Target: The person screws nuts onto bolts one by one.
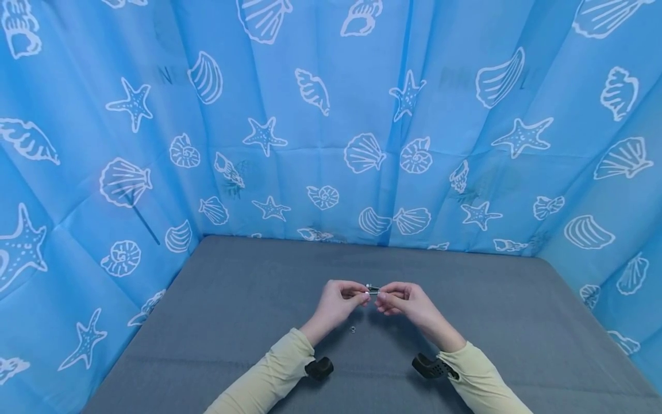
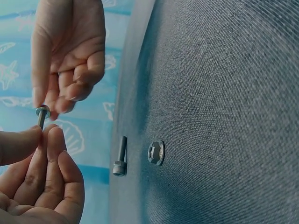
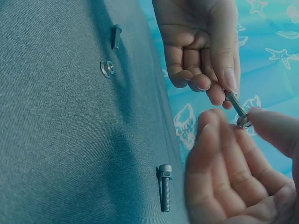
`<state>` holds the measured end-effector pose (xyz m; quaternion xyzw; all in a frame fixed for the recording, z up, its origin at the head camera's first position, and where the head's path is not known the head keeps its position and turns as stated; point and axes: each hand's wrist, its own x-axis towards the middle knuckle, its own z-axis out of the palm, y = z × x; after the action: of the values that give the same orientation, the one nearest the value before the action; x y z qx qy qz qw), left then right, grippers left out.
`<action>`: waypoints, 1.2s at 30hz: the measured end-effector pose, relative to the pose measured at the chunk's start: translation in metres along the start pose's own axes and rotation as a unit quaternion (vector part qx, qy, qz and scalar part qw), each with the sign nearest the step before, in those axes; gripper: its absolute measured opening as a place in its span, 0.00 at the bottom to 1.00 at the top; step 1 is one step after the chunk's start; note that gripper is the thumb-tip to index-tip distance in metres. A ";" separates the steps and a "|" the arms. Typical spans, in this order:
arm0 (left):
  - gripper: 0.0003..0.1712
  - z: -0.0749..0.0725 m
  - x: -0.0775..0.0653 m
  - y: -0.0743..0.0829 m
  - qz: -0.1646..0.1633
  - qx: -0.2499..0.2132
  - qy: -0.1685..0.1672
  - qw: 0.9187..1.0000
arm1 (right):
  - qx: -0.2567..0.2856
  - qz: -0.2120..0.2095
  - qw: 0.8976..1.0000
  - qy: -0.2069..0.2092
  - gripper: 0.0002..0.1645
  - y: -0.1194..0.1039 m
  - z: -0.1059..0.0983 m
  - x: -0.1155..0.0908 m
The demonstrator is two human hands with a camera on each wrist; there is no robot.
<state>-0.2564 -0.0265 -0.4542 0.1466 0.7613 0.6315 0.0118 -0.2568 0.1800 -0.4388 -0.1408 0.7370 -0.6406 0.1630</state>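
Note:
Between my two hands, a metal bolt (image 3: 237, 103) is held above the grey table, with a small nut (image 3: 243, 122) at its end. My left hand (image 1: 336, 302) pinches the bolt between thumb and fingertips. The nut sits at the thumb and fingertips of my right hand (image 1: 408, 305), which pinch it; fingers partly cover it. A loose flange nut (image 2: 157, 153) lies on the table below the hands. Close by lies a second bolt (image 2: 121, 156) with a thick collar at its head. Another bolt (image 3: 165, 186) lies nearer the right hand in the right wrist view.
A grey cloth-covered table (image 1: 248, 310) spreads under both arms. Behind it and along the sides hangs a blue curtain (image 1: 320, 126) printed with white shells and starfish. Black wrist devices (image 1: 319, 368) sit at both sleeve cuffs.

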 end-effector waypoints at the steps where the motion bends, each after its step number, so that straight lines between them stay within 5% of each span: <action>1: 0.07 0.000 0.000 0.000 0.002 0.001 0.001 1.000 | -0.005 0.004 1.000 0.000 0.23 0.000 0.000 0.000; 36: 0.07 0.004 -0.001 -0.004 0.006 0.025 0.002 1.000 | 0.016 0.012 1.000 0.005 0.25 0.005 0.003 -0.004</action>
<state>-0.2556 -0.0236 -0.4587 0.1500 0.7760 0.6127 0.0034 -0.2519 0.1797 -0.4441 -0.1267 0.7292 -0.6509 0.1692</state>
